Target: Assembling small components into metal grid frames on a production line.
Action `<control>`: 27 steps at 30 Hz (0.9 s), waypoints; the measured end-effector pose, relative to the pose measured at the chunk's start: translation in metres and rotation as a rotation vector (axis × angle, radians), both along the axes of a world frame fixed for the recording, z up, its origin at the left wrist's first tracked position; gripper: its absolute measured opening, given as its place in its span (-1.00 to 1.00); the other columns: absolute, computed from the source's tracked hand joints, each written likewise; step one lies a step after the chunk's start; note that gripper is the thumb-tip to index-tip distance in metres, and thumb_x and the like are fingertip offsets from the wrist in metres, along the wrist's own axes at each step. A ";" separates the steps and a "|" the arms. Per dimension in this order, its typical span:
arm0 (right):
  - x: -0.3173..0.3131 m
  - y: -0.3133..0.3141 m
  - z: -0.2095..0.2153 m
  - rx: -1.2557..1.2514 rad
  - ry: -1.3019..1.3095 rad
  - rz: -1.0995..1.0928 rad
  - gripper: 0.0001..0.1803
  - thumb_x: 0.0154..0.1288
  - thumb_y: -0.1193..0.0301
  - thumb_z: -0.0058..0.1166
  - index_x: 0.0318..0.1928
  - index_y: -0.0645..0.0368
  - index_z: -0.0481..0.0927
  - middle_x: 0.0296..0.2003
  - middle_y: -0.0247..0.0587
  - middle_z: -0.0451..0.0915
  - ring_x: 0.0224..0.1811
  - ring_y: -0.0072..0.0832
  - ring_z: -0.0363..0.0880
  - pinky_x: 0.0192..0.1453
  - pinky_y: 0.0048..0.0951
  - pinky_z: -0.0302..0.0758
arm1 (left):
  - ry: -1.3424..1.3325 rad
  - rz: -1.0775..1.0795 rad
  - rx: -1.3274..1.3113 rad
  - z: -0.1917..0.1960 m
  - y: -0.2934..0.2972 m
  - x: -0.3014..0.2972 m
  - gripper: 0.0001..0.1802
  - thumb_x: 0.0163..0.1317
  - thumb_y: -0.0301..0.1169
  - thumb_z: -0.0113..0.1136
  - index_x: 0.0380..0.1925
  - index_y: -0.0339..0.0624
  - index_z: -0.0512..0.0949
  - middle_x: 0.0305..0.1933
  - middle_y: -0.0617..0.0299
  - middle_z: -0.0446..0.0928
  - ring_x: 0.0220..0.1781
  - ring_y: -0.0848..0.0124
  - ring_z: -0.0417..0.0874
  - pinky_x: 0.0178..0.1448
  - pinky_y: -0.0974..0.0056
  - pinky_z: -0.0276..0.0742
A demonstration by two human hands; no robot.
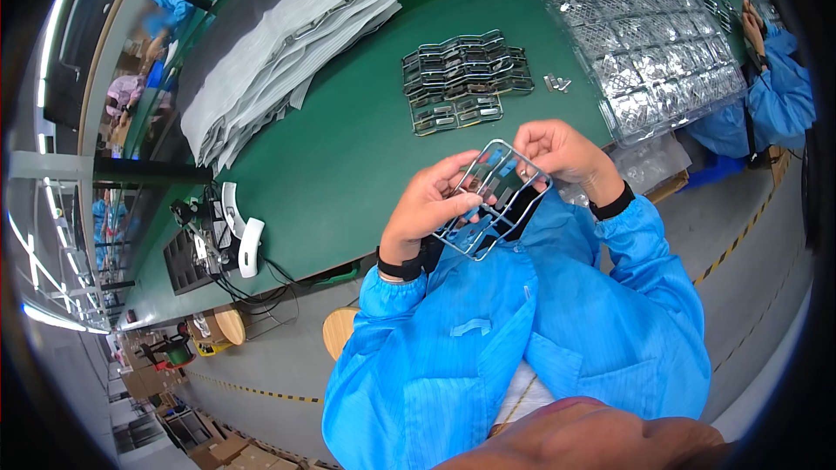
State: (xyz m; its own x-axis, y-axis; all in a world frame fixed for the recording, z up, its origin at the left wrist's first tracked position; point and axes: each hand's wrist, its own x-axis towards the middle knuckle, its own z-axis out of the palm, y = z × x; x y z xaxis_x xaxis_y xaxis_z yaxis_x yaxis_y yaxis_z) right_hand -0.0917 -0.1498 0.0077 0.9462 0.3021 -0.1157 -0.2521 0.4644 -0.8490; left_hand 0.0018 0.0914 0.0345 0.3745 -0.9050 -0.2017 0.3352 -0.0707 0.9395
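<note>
Above my lap, near the table's front edge, a silvery metal wire frame [497,220] is held tilted. It has crossbars and several small flat metal pieces fixed inside it. My left hand [435,200] grips its left side, thumb in front and fingers behind the wires. At the frame's upper right corner, my right hand [562,155] is closed in a pinch. A small shiny spot shows at its fingertips, too small to name. Beyond my hands lies a pile of similar wire frames [466,74]. Several small loose metal pieces [556,83] lie right of that pile.
Clear plastic trays of metal parts [640,43] cover the table's right side. White sheets [287,43] are stacked at the far left of the green table [348,148]. White curved devices [249,244] with cables sit at the left edge. A co-worker's blue sleeve [779,78] shows far right.
</note>
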 end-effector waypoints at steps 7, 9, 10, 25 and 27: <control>0.010 0.007 -0.028 0.279 -0.125 -0.183 -0.85 0.13 0.59 0.15 -0.33 0.21 0.43 -0.43 -0.18 0.58 -0.51 -0.58 0.56 -0.39 -0.54 0.59 | 0.177 0.187 -0.132 -0.012 -0.015 -0.007 -0.37 0.18 -0.52 0.17 0.27 -0.32 0.22 -0.24 0.02 0.62 -0.48 0.47 0.61 -0.44 0.48 0.50; 0.012 0.013 -0.029 0.274 -0.254 -0.321 -0.83 0.13 0.64 0.14 -0.32 0.20 0.42 -0.39 -0.18 0.58 -0.43 -0.54 0.58 -0.28 -0.49 0.61 | 0.220 0.212 -0.149 -0.015 -0.018 -0.009 -0.36 0.19 -0.51 0.17 0.27 -0.32 0.21 -0.24 0.02 0.61 -0.48 0.46 0.61 -0.45 0.47 0.51; 0.012 0.016 -0.029 0.274 -0.255 -0.322 -0.83 0.13 0.64 0.14 -0.32 0.20 0.42 -0.39 -0.18 0.58 -0.43 -0.54 0.58 -0.28 -0.49 0.61 | 0.264 0.236 -0.166 -0.015 -0.019 -0.010 -0.36 0.19 -0.50 0.17 0.27 -0.33 0.20 -0.25 0.02 0.61 -0.48 0.45 0.62 -0.45 0.46 0.51; 0.001 0.026 -0.027 0.537 -0.011 -0.484 -0.81 0.31 0.56 -0.01 -0.07 0.25 0.48 -0.31 -0.20 0.55 -0.36 -0.62 0.53 -0.19 -0.51 0.62 | -0.703 0.793 -0.087 -0.024 -0.038 -0.019 -0.74 0.23 -0.58 0.09 -0.07 -0.27 0.58 -0.01 0.03 0.54 -0.04 0.32 0.59 0.00 0.33 0.48; 0.000 0.033 -0.020 0.562 0.029 -0.454 -0.82 0.32 0.56 -0.02 -0.08 0.25 0.48 -0.32 -0.21 0.55 -0.36 -0.63 0.54 -0.20 -0.51 0.63 | -0.909 0.737 -0.080 -0.018 -0.044 -0.025 -0.72 0.14 -0.61 0.14 -0.11 -0.32 0.58 0.01 -0.01 0.54 0.16 0.20 0.50 0.20 0.23 0.38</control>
State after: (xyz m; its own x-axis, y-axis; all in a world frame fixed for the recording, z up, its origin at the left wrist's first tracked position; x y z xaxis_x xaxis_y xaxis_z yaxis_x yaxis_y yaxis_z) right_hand -0.0919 -0.1171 -0.0126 0.9914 -0.0987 -0.0855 0.0504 0.8932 -0.4469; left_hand -0.0233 0.0471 0.0167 0.7905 -0.4071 0.4575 -0.5262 -0.0694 0.8475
